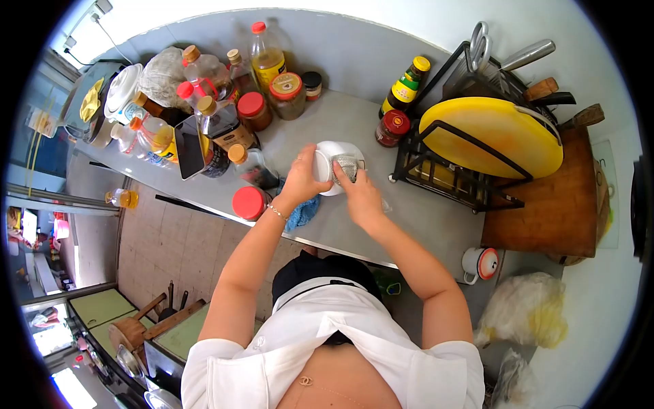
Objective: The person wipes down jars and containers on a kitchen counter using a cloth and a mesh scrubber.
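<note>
1. At the far left, a tiled floor (163, 228) and green cabinets (99, 308) showed; the dark lens edge cut off the room.
2. Bottles and jars crowded the grey worktop (432, 232); their yellow and brown labels were too small to read. A dark-screened phone (190, 146) leaned among them.
3. A red-lidded jar (249, 203) stood near a blue cloth (304, 213), partly hidden under the left wrist.
4. The left hand (298, 178) curved around a white container (322, 168), thumb and fingers pressed to it, over the middle of the worktop. A white rounded shape behind it was partly covered.
5. The right hand (361, 196) pinched a silvery textured piece (348, 164) beside the container; its exact form was unclear.
6. Rightward stood a yellow-capped bottle (405, 85), its green-and-yellow label unreadable, a black rack (409, 158) with a yellow board (487, 136), a wooden board (541, 211) and a white mug (472, 263).
</note>
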Motion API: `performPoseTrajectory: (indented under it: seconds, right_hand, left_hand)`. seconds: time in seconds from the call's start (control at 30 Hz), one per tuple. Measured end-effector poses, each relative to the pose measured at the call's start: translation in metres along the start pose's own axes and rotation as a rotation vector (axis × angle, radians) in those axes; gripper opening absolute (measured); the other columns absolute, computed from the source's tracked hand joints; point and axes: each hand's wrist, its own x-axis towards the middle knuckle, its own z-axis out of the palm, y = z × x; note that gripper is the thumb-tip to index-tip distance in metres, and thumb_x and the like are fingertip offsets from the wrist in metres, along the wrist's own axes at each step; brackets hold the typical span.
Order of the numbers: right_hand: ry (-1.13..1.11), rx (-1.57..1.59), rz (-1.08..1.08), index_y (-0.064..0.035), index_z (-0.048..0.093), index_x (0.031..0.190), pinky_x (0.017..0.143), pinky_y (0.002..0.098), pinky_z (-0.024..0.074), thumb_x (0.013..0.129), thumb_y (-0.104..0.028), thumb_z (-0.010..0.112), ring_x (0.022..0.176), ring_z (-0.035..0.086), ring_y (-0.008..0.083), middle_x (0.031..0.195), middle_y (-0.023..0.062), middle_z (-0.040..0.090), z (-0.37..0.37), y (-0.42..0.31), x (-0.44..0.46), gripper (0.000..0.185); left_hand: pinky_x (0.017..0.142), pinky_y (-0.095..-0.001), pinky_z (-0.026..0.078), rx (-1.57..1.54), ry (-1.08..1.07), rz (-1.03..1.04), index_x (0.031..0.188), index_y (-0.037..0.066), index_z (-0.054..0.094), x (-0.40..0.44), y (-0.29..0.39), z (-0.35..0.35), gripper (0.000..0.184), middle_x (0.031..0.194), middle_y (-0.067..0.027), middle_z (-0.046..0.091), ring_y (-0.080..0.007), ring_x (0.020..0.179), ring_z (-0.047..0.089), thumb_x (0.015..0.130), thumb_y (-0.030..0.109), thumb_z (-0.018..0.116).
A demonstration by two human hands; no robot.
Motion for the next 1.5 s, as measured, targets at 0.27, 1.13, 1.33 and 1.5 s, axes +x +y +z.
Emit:
performPoseTrajectory:
  seconds: [0.27, 1.13, 1.33, 1.5]
  right_hand:
    - [-0.003, -0.088, -0.107, -0.0353, 0.041, 0.135, 0.076, 0.0435, 0.0492, 0.083, -0.005, 0.045, 0.086, 0.058, 0.0363, 0.100, 0.0201, 0.051, -0.009, 0.011, 0.021, 0.060]
    - [0.184, 1.014, 0.415, -0.0094, 0.052, 0.126, 0.089, 0.0330, 0.0419, 0.076, -0.003, 0.051, 0.103, 0.054, 0.0291, 0.116, 0.0170, 0.053, 0.029, 0.107, 0.068, 0.050]
    - [0.481, 0.285, -0.109, -0.0101, 0.047, 0.132, 0.103, 0.0454, 0.0299, 0.088, -0.022, 0.050, 0.123, 0.040, 0.0376, 0.129, 0.0217, 0.045, 0.062, 0.032, 0.047, 0.045]
    - [0.384, 0.275, -0.033, -0.0042, 0.038, 0.137, 0.107, 0.0511, 0.0193, 0.093, -0.028, 0.039, 0.130, 0.028, 0.0398, 0.136, 0.0256, 0.038, 0.050, 0.024, 0.062, 0.049]
  left_hand:
    - [0.098, -0.0410, 0.040, 0.128, -0.026, 0.088, 0.129, 0.006, 0.041, -0.005, 0.011, -0.005, 0.086, 0.128, -0.0245, 0.040, -0.0422, 0.115, 0.043, 0.051, 0.009, 0.077]
    - [0.102, -0.0397, 0.036, 0.014, 0.001, 0.120, 0.132, 0.002, 0.034, -0.023, -0.015, -0.008, 0.089, 0.130, -0.0227, 0.041, -0.0386, 0.120, 0.040, 0.053, 0.006, 0.076]
    - [0.099, -0.0406, 0.038, -0.006, 0.050, 0.053, 0.129, 0.006, 0.040, -0.014, -0.009, -0.002, 0.085, 0.127, -0.0224, 0.042, -0.0395, 0.117, 0.042, 0.053, 0.010, 0.075]
    - [0.096, -0.0396, 0.040, 0.006, 0.065, 0.057, 0.124, 0.004, 0.043, -0.015, -0.002, 0.001, 0.080, 0.122, -0.0220, 0.045, -0.0381, 0.113, 0.045, 0.051, 0.010, 0.075]
